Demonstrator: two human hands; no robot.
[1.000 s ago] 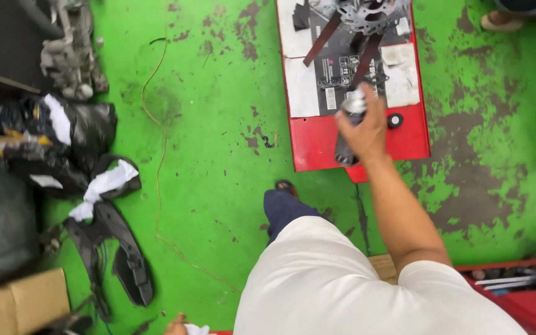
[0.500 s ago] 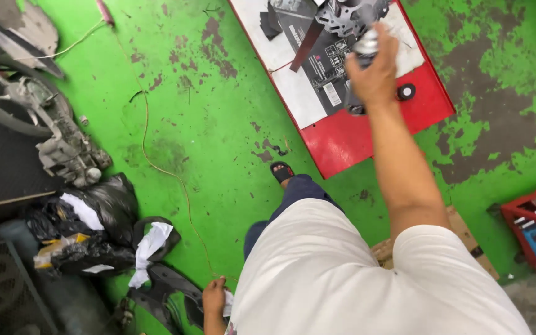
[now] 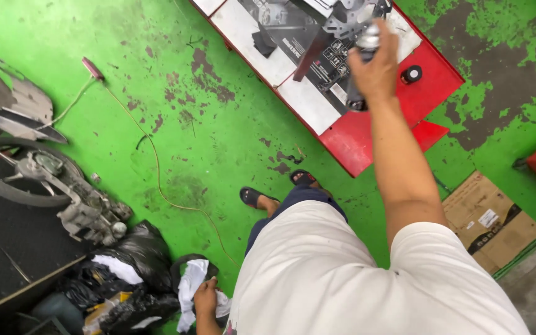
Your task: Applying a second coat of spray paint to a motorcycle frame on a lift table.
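We find the right hand [image 3: 376, 71] clasping a silvery can [image 3: 368, 36] over the metal part [image 3: 342, 18] on the red stand [image 3: 398, 118], left hand [image 3: 205, 299] clutching a white rag [image 3: 188, 286]; work unfinished.

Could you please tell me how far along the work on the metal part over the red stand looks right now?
Done: cannot tell. In hand: the right hand holds a small silver can up at the grey metal part above the red stand; the left hand grips a white rag. Left: any wiping; the rag is down by the black bags.
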